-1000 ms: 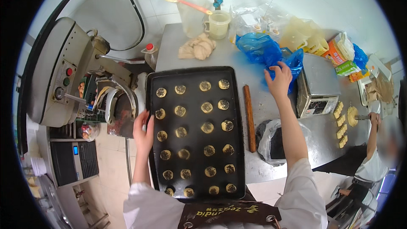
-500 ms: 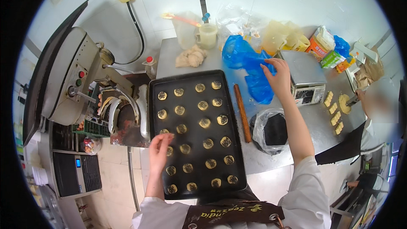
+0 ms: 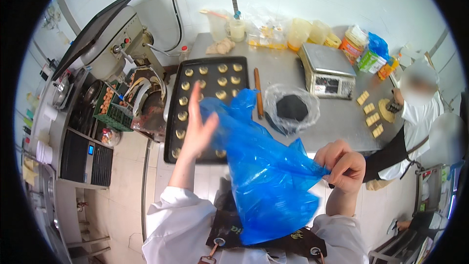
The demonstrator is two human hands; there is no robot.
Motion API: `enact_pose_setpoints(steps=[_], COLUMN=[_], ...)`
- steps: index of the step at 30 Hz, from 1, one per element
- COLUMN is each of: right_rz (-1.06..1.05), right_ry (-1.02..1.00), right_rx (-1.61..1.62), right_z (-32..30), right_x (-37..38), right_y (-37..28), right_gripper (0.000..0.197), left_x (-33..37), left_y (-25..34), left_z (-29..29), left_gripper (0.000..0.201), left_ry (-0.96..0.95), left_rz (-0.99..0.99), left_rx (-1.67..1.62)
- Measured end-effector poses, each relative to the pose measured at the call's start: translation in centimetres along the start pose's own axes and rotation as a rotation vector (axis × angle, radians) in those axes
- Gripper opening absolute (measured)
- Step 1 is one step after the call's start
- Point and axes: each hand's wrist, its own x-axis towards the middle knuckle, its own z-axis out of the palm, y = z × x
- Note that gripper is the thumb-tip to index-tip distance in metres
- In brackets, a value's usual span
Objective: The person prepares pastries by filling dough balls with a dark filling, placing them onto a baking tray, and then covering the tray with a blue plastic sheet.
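A crumpled blue plastic bag (image 3: 266, 181) hangs in front of my body, its upper part reaching over the baking tray. Pinched between the thumb and fingers of my right hand (image 3: 344, 166) is one corner of it. My left hand (image 3: 198, 129) is raised above the tray beside the bag's left side, fingers stretched out and thumb apart; whether it touches the plastic I cannot tell. Under both lies the black baking tray (image 3: 172, 139), with rows of small round dough pieces (image 3: 202, 70) topped with dark seeds. The bag and my left hand hide part of the rows.
Right of the tray are a wooden rolling pin (image 3: 258, 93), a plastic-lined black bowl (image 3: 292, 106) and a scale (image 3: 328, 66). A dough lump (image 3: 221, 47) sits behind. A mixer (image 3: 115, 44) stands left. At right a co-worker's hand (image 3: 398, 99) is near dough pieces (image 3: 372, 119).
My right hand has brought the blue bag from the back of the table to in front of my body. My left hand has risen above the tray, and the view has shifted.
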Motion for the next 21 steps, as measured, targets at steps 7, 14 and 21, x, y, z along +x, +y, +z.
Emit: enact_pose_setpoints(steps=[7,14,21], right_rz=[0.417,1.058,0.090], right_ry=[-0.101,-0.954,-0.022], right_rx=[-0.103,-1.051,-0.948], right_z=[0.1,-0.3,7.3], right_x=[-13.6,-18.7,-5.5], right_y=[-5.4,-4.0,0.6], right_gripper=[0.017,0.055,0.097], left_x=[-17.4,-13.7,-19.2], left_y=[0.2,5.8,12.4], left_z=[8.3,4.2,-4.7], left_gripper=[0.065,0.037,0.026], left_ry=[-0.821,-0.157,-1.120], left_rz=[-0.654,-0.457,-0.126], left_rx=[-0.568,-0.905,-0.463])
